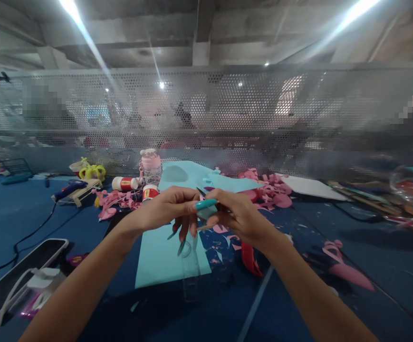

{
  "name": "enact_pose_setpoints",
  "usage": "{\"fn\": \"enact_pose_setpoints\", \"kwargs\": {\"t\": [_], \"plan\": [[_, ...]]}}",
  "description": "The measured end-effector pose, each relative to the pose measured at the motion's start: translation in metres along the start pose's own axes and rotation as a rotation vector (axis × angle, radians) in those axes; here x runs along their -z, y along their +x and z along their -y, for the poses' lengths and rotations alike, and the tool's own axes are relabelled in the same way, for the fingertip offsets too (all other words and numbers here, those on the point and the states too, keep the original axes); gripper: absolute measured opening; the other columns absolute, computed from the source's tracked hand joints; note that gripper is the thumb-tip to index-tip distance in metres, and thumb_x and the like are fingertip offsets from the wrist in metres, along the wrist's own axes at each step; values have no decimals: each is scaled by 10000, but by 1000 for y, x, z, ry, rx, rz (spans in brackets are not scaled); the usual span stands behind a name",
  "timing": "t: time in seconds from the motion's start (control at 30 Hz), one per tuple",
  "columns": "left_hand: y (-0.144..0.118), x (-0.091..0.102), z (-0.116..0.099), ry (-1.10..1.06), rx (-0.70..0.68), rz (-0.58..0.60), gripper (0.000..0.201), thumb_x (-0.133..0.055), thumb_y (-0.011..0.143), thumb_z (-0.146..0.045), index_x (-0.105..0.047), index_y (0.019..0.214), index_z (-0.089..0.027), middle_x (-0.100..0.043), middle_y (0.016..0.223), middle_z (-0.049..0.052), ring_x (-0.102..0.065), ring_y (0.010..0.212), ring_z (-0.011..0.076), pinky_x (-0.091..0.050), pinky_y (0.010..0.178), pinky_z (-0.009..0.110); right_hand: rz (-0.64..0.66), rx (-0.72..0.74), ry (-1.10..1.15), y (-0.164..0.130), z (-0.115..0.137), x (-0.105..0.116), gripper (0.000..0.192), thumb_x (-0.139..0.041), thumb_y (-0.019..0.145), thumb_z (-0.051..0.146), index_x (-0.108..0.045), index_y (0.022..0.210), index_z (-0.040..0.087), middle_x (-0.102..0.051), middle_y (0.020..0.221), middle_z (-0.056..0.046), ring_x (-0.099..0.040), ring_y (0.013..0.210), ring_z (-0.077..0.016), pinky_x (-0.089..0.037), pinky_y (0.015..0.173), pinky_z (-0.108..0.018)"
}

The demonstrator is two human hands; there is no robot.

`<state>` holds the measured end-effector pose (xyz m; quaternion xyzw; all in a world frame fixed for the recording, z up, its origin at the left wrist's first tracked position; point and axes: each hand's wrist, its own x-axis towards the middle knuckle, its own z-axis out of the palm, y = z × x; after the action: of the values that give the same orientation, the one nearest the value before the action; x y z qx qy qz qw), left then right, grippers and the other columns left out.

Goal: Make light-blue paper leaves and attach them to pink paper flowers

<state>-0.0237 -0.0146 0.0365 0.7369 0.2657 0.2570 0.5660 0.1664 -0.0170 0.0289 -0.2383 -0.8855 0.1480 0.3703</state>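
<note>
A small light-blue paper piece (206, 212) is pinched between both hands, held in the air above the middle of the bench (21, 209). The left hand (172, 205) has its fingers curled closed on the piece from the left, long teal nails pointing down. The right hand (238, 213) has its fingers closed on the same piece from the right, the thumb lying across the top.

Directly beneath the hands lies a light-blue sheet (159, 256), with a clear ruler (191, 266) resting on its right edge. A red strip (249, 259) curls just beside the right wrist. A second, larger blue sheet (188, 175) lies behind the hands, toward the far edge.

Pink scraps (270, 190) are heaped at the far side, and more pink scraps (115, 199) lie far left near two glue tubes (125, 183). A pink-lidded jar (151, 166) stands behind the tubes. A phone (21, 273) with a white cable lies at the near left corner. A perforated metal screen (227, 109) rises along the far edge of the bench.
</note>
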Motion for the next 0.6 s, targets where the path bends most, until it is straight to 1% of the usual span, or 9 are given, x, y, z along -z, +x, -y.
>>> {"fn": "enact_pose_setpoints", "kwargs": {"t": [0.13,0.27,0.43,0.6], "plan": [[-1,0,-3,34,14,5,296,-501,799,-435,-480,722,-150,-627,564,21,-576,401,85,-347,327,143,24,23,-58,0,0,3,196,-515,815,389,-529,807,193,-534,656,20,-466,558,-94,-346,525,-214],[0,-2,-2,37,18,-1,308,-500,794,-446,-475,715,-150,-615,539,11,-564,385,78,-341,325,136,13,59,-128,0,-1,5,250,-529,791,440,-525,793,191,-487,597,38,-436,534,-94,-321,512,-211],[3,-7,-1,48,23,-68,313,-483,803,-440,-457,685,-151,-577,495,-8,-549,376,70,-322,318,128,-9,34,-132,0,-1,7,315,-501,778,507,-520,788,193,-480,584,38,-422,518,-96,-307,494,-211],[2,-8,-1,156,1,-84,300,-476,810,-427,-479,703,-147,-565,499,-15,-552,390,70,-337,334,135,-2,36,-139,1,1,8,287,-526,779,475,-532,730,192,-507,591,31,-426,508,-93,-304,494,-214]]}}
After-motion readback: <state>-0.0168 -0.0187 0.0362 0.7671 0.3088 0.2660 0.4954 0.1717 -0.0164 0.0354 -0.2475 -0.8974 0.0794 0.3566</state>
